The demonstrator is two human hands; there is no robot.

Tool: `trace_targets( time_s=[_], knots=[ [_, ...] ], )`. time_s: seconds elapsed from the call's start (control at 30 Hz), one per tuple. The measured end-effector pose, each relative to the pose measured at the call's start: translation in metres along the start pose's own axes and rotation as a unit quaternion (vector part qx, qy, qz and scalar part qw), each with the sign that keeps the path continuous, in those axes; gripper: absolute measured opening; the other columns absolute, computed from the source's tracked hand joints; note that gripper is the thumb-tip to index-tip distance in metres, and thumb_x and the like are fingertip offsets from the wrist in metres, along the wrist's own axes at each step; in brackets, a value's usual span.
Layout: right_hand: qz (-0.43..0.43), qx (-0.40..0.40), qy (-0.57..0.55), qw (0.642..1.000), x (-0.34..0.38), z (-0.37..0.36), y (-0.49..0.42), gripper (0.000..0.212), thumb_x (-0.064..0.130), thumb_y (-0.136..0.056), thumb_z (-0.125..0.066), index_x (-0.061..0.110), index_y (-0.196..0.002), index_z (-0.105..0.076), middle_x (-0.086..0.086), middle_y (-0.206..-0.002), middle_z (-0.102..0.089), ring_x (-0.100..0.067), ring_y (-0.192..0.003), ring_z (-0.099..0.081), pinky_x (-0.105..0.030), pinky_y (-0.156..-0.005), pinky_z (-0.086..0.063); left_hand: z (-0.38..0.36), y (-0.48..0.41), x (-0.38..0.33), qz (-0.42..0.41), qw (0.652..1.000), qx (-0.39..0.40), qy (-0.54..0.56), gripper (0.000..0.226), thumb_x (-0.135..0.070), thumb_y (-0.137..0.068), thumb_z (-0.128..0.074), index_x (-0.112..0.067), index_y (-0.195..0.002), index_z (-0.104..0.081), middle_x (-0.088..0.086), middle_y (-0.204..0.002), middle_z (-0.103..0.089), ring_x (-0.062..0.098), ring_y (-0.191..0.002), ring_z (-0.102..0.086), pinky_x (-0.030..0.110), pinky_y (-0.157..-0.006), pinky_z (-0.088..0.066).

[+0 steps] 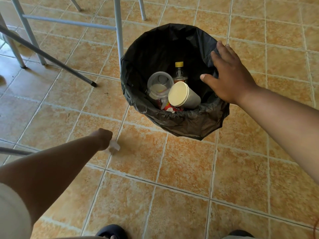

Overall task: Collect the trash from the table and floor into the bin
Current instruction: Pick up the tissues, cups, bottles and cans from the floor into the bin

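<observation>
Head: bin (174, 125) beside table leg (119, 31).

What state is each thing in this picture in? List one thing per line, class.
Bin: upright, lined with a black bag, partly filled.
Bottle: capped, standing in the bin.
Paper cup: tipped on its side.
Clear cup: tilted, lidless.
Tissue: crumpled, gripped.
Left hand: closed on the tissue.
Right hand: open, on the bin rim.

One bin (174, 121) with one black liner (203, 37). Inside: two cups, one clear plastic (159, 83) and one paper (183, 96); one bottle (179, 71); one red can (172, 107). One white scrap (114, 146) on the floor. Two hands: left (103, 138), right (230, 78). Two dark shoes (112, 231).
</observation>
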State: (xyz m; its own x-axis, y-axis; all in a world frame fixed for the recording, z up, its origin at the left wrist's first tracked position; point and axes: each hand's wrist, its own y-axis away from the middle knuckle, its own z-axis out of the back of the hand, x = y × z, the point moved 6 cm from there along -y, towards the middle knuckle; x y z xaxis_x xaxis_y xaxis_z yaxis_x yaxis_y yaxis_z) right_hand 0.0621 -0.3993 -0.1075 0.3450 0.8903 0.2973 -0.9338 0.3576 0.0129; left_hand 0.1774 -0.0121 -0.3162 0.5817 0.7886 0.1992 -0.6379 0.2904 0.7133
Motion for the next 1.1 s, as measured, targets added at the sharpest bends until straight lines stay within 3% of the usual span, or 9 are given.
trace_targets(
  time_s=[0.1, 0.17, 0.3, 0.37, 0.43, 0.6, 0.8, 1.0, 1.1],
  knots=[
    [0.001, 0.0, -0.005, 1.0, 0.0, -0.001, 0.0, 0.076, 0.048, -0.098, -0.049, 0.011, -0.156, -0.018, -0.001, -0.165, 0.005, -0.019, -0.151, 0.006, -0.04, -0.118, -0.008, 0.04, -0.01, 0.013, 0.025, 0.975, -0.129, 0.177, 0.015, -0.008, -0.095, -0.055, -0.011, -0.103, -0.067, 0.009, -0.092, -0.064, 0.017, -0.071, -0.057, 0.023, -0.052, -0.04],
    [0.002, 0.0, -0.008, 1.0, 0.0, -0.001, 0.0, 0.076, 0.048, -0.098, -0.049, 0.011, -0.156, -0.018, -0.001, -0.165, 0.005, -0.019, -0.151, 0.007, -0.039, -0.118, -0.008, 0.079, -0.007, 0.026, 0.043, 0.924, -0.234, 0.298, 0.018, -0.008, -0.095, -0.055, -0.011, -0.105, -0.069, 0.015, -0.101, -0.068, 0.017, -0.067, -0.056, 0.023, -0.051, -0.041],
    [0.004, -0.003, -0.007, 1.0, 0.0, -0.001, 0.0, 0.076, 0.049, -0.097, -0.049, 0.012, -0.156, -0.018, -0.001, -0.165, 0.004, -0.019, -0.151, 0.006, -0.04, -0.119, -0.009, 0.166, 0.029, 0.043, 0.056, 0.76, -0.485, 0.428, 0.026, -0.021, -0.09, -0.059, -0.019, -0.115, -0.067, 0.012, -0.11, -0.071, 0.028, -0.092, -0.067, 0.035, -0.084, -0.054],
    [0.004, -0.004, -0.009, 1.0, -0.001, -0.001, 0.0, 0.076, 0.049, -0.097, -0.049, 0.012, -0.156, -0.018, -0.001, -0.165, 0.004, -0.019, -0.151, 0.006, -0.04, -0.119, -0.009, 0.201, 0.051, 0.039, 0.031, 0.664, -0.542, 0.514, 0.035, -0.029, -0.083, -0.065, -0.021, -0.117, -0.06, 0.002, -0.105, -0.069, 0.019, -0.092, -0.068, 0.031, -0.08, -0.056],
    [0.005, -0.002, -0.011, 1.0, -0.001, -0.002, 0.0, 0.076, 0.049, -0.097, -0.049, 0.012, -0.156, -0.017, -0.001, -0.165, 0.004, -0.019, -0.151, 0.007, -0.039, -0.119, -0.009, 0.233, 0.068, 0.026, 0.012, 0.612, -0.568, 0.55, 0.041, -0.035, -0.075, -0.071, -0.018, -0.111, -0.062, -0.01, -0.095, -0.066, 0.006, -0.082, -0.064, 0.02, -0.07, -0.053],
    [0.007, -0.003, -0.008, 1.0, -0.001, -0.001, 0.0, 0.076, 0.048, -0.097, -0.049, 0.011, -0.156, -0.017, -0.002, -0.165, 0.004, -0.02, -0.151, 0.007, -0.039, -0.119, -0.009, 0.284, 0.089, -0.042, -0.108, 0.681, -0.526, 0.499, 0.025, -0.037, -0.073, -0.075, -0.028, -0.095, -0.067, -0.018, -0.088, -0.062, -0.012, -0.072, -0.054, 0.001, -0.063, -0.038],
    [0.011, 0.0, -0.01, 1.0, -0.001, -0.001, 0.001, 0.076, 0.048, -0.098, -0.05, 0.011, -0.156, -0.017, -0.003, -0.165, 0.005, -0.021, -0.151, 0.007, -0.04, -0.12, -0.009, 0.281, 0.086, -0.113, -0.253, 0.796, -0.362, 0.414, 0.056, -0.026, -0.078, -0.08, -0.031, -0.13, -0.06, -0.01, -0.11, -0.064, -0.008, -0.076, -0.064, 0.003, -0.079, -0.047],
    [0.013, -0.006, -0.014, 1.0, 0.0, -0.002, 0.001, 0.076, 0.047, -0.098, -0.05, 0.011, -0.156, -0.017, -0.003, -0.165, 0.004, -0.02, -0.151, 0.006, -0.038, -0.12, -0.007, 0.278, 0.093, -0.079, -0.168, 0.783, -0.485, 0.35, 0.037, -0.03, -0.084, -0.068, -0.025, -0.12, -0.065, -0.002, -0.112, -0.065, 0.011, -0.099, -0.061, 0.025, -0.091, -0.048],
    [0.012, -0.002, -0.027, 1.0, 0.0, -0.002, 0.0, 0.076, 0.046, -0.097, -0.052, 0.012, -0.156, -0.017, -0.003, -0.165, 0.002, -0.02, -0.151, 0.005, -0.037, -0.12, -0.007, 0.273, 0.086, -0.058, -0.087, 0.826, -0.49, 0.265, 0.043, -0.03, -0.087, -0.06, -0.019, -0.128, -0.056, 0.011, -0.127, -0.052, 0.033, -0.12, -0.047, 0.044, -0.101, -0.042]
  ],
)
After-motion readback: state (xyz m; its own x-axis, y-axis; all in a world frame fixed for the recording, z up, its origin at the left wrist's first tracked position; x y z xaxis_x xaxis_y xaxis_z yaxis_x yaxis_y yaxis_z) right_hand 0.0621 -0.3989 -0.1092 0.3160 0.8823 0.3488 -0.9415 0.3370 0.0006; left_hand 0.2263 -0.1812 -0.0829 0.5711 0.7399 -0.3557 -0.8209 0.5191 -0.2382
